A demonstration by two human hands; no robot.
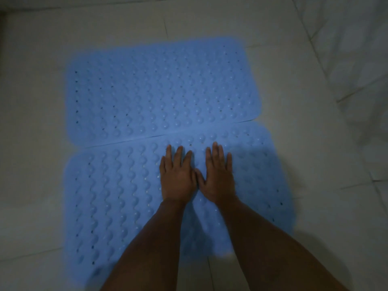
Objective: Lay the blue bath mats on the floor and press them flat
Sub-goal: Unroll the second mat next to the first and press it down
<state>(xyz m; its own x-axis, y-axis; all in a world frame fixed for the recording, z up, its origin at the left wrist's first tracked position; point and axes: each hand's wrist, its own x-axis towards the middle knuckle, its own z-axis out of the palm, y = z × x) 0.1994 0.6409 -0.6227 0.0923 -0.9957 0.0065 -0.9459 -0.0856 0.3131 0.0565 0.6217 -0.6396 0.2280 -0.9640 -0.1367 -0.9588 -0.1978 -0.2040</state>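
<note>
Dim, murky light here; soft blur throughout, edges smearing and bending, faint shadow right of the bumpy blue rubber mats (159,97).

Bumpy, perforated rubbery blue mats (159,95) on smooth pale floor tiles (304,143).

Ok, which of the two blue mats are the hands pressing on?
The near mat: the left hand and right hand lie flat on it. The far mat is untouched.

No readable text, label, brand, number or sign anywhere in view. Near mat (117,196) and far mat (159,91): only bumps and small holes, no print. Floor tiles (294,143) unmarked.
</note>
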